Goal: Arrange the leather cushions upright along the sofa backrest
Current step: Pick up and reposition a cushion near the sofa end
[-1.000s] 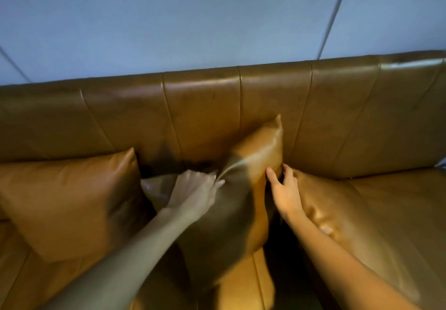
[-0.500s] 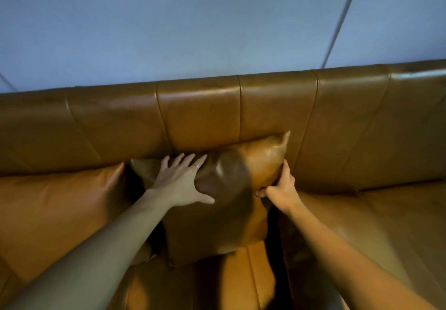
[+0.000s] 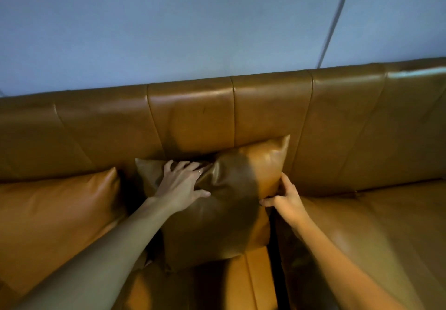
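Cushions sit on the brown sofa, and the middle cushion (image 3: pixel 224 208) leans back against the sofa backrest (image 3: pixel 265 111). Since half a second ago it stands a bit straighter, and your hands have hardly moved. Your left hand (image 3: pixel 179 186) lies flat on its top left part, fingers spread, gripping nothing. Your right hand (image 3: pixel 286 198) pinches its right edge, thumb in front and fingers tucked behind. The left cushion (image 3: pixel 55 218) stands just beside the middle one, with a thin dark gap between them. On the right, the seat (image 3: pixel 386 225) is wide and bare. A dark gap runs down beside your right arm. The blue wall (image 3: pixel 193 32) rises behind the backrest.
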Tool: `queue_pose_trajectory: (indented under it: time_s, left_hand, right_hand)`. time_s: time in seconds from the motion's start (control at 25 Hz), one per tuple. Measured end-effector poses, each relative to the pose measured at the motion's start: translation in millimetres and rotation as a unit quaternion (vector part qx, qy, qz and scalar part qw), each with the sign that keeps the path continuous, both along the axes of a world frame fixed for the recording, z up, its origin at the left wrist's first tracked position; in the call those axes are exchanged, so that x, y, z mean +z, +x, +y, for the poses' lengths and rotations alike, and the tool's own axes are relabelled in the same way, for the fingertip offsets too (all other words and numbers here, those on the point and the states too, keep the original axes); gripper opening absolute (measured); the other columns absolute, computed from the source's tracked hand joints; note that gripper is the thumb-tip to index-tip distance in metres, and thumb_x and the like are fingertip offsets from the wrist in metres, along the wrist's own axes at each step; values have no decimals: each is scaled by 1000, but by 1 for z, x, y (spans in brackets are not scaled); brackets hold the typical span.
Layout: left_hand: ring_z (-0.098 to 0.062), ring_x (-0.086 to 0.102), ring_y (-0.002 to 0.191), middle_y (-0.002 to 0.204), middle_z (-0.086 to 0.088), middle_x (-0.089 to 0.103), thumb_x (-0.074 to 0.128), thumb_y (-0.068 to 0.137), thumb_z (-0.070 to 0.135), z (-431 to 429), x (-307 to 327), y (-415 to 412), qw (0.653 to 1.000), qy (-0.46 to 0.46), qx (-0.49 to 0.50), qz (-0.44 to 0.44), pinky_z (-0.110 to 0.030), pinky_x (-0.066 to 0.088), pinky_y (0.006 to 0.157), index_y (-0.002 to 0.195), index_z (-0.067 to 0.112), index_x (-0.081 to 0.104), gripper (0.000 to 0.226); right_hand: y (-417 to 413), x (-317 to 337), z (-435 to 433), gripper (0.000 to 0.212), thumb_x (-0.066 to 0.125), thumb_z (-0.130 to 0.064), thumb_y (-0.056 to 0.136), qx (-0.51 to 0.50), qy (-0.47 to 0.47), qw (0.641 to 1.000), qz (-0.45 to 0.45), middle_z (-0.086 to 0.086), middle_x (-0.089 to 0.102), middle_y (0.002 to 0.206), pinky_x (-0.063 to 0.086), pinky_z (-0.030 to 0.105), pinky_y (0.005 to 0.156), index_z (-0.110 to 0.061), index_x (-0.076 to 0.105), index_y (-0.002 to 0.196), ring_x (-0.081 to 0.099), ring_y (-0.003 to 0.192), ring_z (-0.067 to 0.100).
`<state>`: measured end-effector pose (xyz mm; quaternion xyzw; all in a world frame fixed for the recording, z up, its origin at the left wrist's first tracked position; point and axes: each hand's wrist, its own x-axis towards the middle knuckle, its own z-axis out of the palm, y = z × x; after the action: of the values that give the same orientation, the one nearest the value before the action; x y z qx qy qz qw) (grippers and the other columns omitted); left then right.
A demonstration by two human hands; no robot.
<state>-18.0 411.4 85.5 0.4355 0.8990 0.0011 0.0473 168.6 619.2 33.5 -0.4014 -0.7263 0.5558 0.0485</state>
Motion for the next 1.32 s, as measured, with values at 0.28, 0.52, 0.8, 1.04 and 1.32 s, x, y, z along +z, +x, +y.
queue_pose_trajectory:
  time_s: [0.28, 0.52, 0.8, 1.04, 1.32]
  left_hand:
    - [-27, 13, 152, 166, 0, 19, 53, 82, 72, 9, 0, 9, 995, -48, 62, 56, -61, 8, 115, 156, 37, 12, 91]
    - [-28, 16, 151, 166, -6, 16, 62, 92, 37, 14, 4, 61, 995, 31, 67, 69, -58, 16, 118, 157, 29, 5, 87]
    - [-22, 28, 145, 160, 0, 30, 55, 94, 40, 55, 23, 166, 989, 126, -34, -75, -41, 24, 119, 155, 26, 24, 69]
    - [-28, 43, 137, 146, 0, 48, 86, 66, 43, 106, 0, 235, 844, 105, 100, -517, -42, 37, 111, 151, 28, 26, 105]
    - [-23, 64, 110, 117, 0, 69, 84, 61, 44, 113, -18, 285, 882, 173, 72, -433, -36, 51, 94, 120, 25, 60, 66]
  right_hand:
    - [28, -30, 24, 96, 63, -50, 86, 209, 284, 879, -319, 9, 4, 170, 3, 60, 122, -27, 7, 160, -7, 155, 35]
    - [43, -16, 17, 55, 65, -33, 80, 218, 380, 873, -214, 2, 57, 126, 36, 52, 102, -25, 42, 130, 50, 127, 32]
    - [88, 31, 17, 17, 62, -32, 86, 191, 413, 878, -149, -3, 59, 100, 30, 41, 80, -28, 53, 100, 54, 110, 28]
    - [146, 79, 3, 29, 58, -42, 94, 155, 416, 888, -121, -3, 65, 80, 43, 34, 65, -25, 60, 71, 62, 84, 24]
    - [204, 102, 21, 31, 62, -26, 92, 91, 221, 971, -13, 1, 71, 67, 54, 43, 71, -12, 67, 64, 66, 71, 18]
